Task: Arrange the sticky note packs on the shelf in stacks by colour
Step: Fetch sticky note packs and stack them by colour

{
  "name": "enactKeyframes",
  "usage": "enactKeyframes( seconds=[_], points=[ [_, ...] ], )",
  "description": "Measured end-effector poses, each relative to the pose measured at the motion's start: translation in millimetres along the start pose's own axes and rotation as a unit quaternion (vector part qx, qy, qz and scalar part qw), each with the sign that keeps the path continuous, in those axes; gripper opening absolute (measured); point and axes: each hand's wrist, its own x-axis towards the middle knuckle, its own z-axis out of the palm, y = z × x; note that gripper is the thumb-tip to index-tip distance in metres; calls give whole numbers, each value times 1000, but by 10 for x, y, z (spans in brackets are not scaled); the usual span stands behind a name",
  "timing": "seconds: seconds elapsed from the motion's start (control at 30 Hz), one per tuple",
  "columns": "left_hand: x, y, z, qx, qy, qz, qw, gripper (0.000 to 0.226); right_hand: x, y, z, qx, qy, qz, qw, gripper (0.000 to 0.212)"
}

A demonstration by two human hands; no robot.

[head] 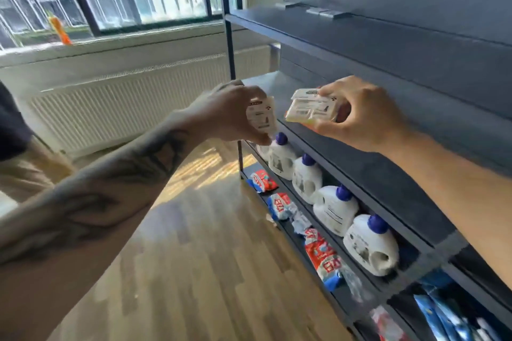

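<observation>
My left hand (230, 113) grips one sticky note pack (261, 116), its white printed label facing me, just left of the dark shelf unit. My right hand (365, 116) holds a small stack of yellowish packs (311, 109) above the front edge of the middle shelf (388, 174). The two hands are close together, with a small gap between their packs. Several more packs (324, 12) lie flat at the back of the upper shelf (360, 36); their colours cannot be told.
White detergent bottles with blue caps (335, 209) line a lower shelf. Red and blue bags (321, 252) lie on the ledge below them, and blue packets (443, 310) fill a bottom compartment. To the left are a wooden floor, a radiator (124, 108) and windows.
</observation>
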Motion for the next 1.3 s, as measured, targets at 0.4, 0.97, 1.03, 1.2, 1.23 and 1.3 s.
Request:
enactKeyframes(
  seconds=[0.4,0.97,1.03,1.2,1.23,1.3],
  points=[
    [1872,-1178,83,-54,27,-10,998,96,2216,491,699,-5,-9,-37,999,71],
    [5377,-1428,4,-73,37,40,996,89,4820,2412,910,-50,-24,47,997,58],
    [5764,-1417,76,-79,30,58,995,87,4920,2579,951,-54,-21,70,996,56],
    [6638,-1386,265,-57,-4,165,985,93,5028,2848,963,-83,-20,132,987,58],
    [6809,-1374,297,-57,-14,190,980,93,5030,2884,963,-82,-20,152,985,58],
    [7126,-1325,351,-54,-43,242,968,94,5024,2935,982,-74,-20,188,979,59]
  ],
)
